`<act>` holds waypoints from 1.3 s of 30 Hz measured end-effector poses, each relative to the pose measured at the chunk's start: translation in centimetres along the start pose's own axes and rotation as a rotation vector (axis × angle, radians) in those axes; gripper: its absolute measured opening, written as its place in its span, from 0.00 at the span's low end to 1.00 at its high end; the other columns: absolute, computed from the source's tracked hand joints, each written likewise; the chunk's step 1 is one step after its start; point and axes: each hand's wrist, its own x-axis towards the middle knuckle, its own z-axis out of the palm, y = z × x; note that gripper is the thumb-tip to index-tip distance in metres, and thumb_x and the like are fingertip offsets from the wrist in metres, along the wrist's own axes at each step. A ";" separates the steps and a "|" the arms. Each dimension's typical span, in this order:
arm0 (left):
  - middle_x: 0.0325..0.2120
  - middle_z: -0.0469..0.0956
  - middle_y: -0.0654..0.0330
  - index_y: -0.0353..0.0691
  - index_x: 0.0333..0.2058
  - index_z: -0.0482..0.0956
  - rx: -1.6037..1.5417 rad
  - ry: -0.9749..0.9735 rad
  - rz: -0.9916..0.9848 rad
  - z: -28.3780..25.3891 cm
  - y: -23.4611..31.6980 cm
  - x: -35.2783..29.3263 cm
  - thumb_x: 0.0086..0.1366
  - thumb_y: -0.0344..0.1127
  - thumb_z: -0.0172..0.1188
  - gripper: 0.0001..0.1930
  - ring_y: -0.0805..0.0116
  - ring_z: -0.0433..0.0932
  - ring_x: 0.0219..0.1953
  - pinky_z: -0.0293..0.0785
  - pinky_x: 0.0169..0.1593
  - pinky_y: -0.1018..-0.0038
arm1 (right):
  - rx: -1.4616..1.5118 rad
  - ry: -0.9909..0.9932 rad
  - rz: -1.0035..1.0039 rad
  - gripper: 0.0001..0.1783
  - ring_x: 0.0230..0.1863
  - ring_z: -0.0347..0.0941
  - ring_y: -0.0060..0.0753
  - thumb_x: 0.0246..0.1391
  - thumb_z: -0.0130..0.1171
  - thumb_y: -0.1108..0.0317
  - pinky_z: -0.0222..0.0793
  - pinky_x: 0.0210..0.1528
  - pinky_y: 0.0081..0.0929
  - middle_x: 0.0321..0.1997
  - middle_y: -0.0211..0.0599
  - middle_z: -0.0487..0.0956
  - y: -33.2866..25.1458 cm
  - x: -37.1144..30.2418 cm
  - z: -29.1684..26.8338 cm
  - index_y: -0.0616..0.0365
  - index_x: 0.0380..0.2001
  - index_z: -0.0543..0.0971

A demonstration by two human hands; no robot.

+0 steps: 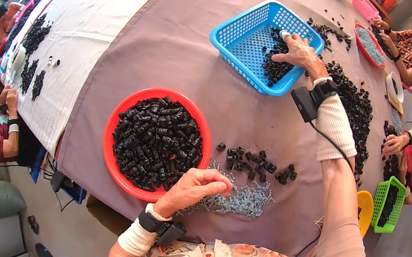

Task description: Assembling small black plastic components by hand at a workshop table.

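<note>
Right hand (pixel 299 51) in blue basket (pixel 245 31) w/ black parts; red bowl (pixel 126 114) nearby.

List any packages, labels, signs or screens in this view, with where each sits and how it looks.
No labels, signs or screens show.
Containers only:
blue basket: far centre, rectangular mesh, right hand inside.
red bowl: near left, round, full of black parts, beside left hand.
green basket: right edge, small, rectangular.
</note>
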 end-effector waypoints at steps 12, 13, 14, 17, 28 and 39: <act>0.33 0.79 0.60 0.31 0.37 0.80 0.024 -0.014 0.005 -0.5 0.4 0.9 0.65 0.31 0.55 0.09 0.73 0.77 0.38 0.72 0.46 0.76 | 0.034 -0.099 -0.216 0.33 0.40 0.77 0.49 0.26 0.73 0.68 0.72 0.42 0.39 0.34 0.54 0.79 -1.6 3.1 2.6 0.65 0.43 0.75; 0.33 0.79 0.60 0.31 0.37 0.80 0.040 -0.015 0.006 -0.5 0.5 1.2 0.65 0.31 0.55 0.09 0.73 0.76 0.38 0.72 0.45 0.76 | 0.025 -0.071 -0.232 0.35 0.41 0.77 0.50 0.27 0.71 0.69 0.72 0.42 0.38 0.35 0.52 0.79 -1.4 3.5 2.8 0.63 0.46 0.75; 0.33 0.78 0.59 0.30 0.37 0.80 0.017 -0.008 0.004 -0.3 0.6 1.2 0.65 0.32 0.55 0.10 0.73 0.76 0.38 0.72 0.45 0.76 | 0.022 -0.074 -0.208 0.34 0.39 0.78 0.48 0.29 0.70 0.71 0.73 0.39 0.38 0.34 0.51 0.79 -1.0 3.1 3.3 0.62 0.47 0.75; 0.34 0.78 0.59 0.30 0.37 0.80 -0.008 0.006 -0.006 -0.6 0.0 1.2 0.65 0.32 0.55 0.10 0.73 0.77 0.38 0.72 0.45 0.76 | 0.155 -0.099 -0.098 0.31 0.33 0.77 0.41 0.32 0.66 0.73 0.73 0.31 0.36 0.30 0.46 0.79 -2.7 1.7 2.7 0.60 0.47 0.76; 0.33 0.79 0.59 0.31 0.36 0.80 0.008 0.014 -0.014 -0.2 0.0 0.7 0.65 0.32 0.55 0.10 0.73 0.77 0.38 0.72 0.45 0.76 | 1.334 -0.392 -0.017 0.10 0.20 0.72 0.25 0.43 0.60 0.83 0.69 0.20 0.20 0.24 0.30 0.75 -1.0 -0.3 -0.2 0.60 0.31 0.76; 0.32 0.79 0.61 0.32 0.36 0.80 0.107 0.058 0.018 1.1 0.1 1.1 0.65 0.32 0.55 0.09 0.75 0.76 0.38 0.72 0.46 0.77 | 1.340 -0.379 -0.125 0.10 0.18 0.68 0.23 0.43 0.61 0.80 0.62 0.17 0.18 0.22 0.31 0.73 0.2 -13.2 -5.5 0.60 0.32 0.76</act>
